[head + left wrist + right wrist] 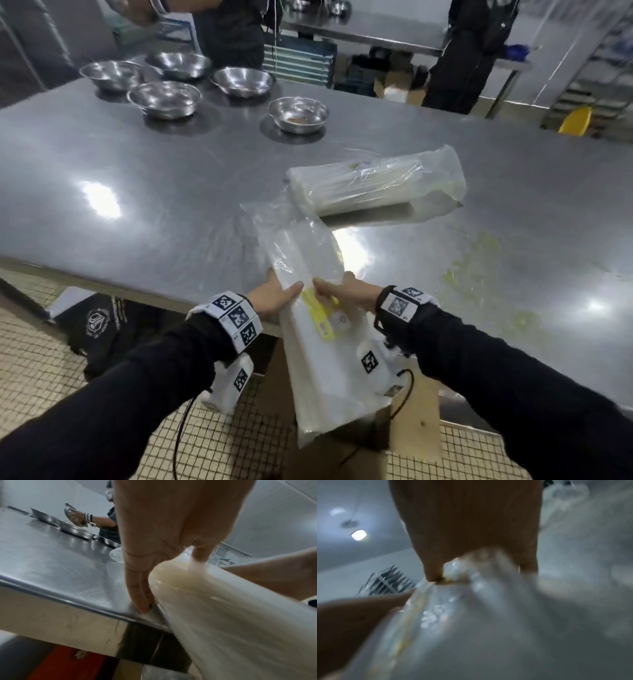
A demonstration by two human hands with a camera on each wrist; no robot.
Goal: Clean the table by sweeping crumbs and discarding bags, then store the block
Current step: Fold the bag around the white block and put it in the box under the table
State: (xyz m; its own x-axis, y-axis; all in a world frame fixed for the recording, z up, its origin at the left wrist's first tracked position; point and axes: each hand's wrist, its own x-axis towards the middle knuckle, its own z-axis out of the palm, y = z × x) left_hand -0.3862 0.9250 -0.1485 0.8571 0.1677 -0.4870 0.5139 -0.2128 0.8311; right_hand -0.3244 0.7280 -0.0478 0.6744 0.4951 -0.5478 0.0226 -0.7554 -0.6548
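A clear plastic bag (318,349) with a yellow label hangs over the near edge of the steel table (137,192). My left hand (274,298) grips its left side and my right hand (342,291) pinches its top beside the label. In the left wrist view the bag (223,615) runs down past my fingers (140,595) at the table edge. The right wrist view is blurred, with the bag (471,615) bunched under my fingers (433,573). A pale block (373,185) wrapped in clear plastic lies on the table beyond. Yellowish crumbs (479,270) are scattered to the right.
Several steel bowls (164,99) stand at the far left of the table, one of them (298,114) holding brown scraps. A person (233,31) stands behind them, another (476,51) at the back right. A cardboard box (411,425) and a dark bag (102,329) sit below the table edge.
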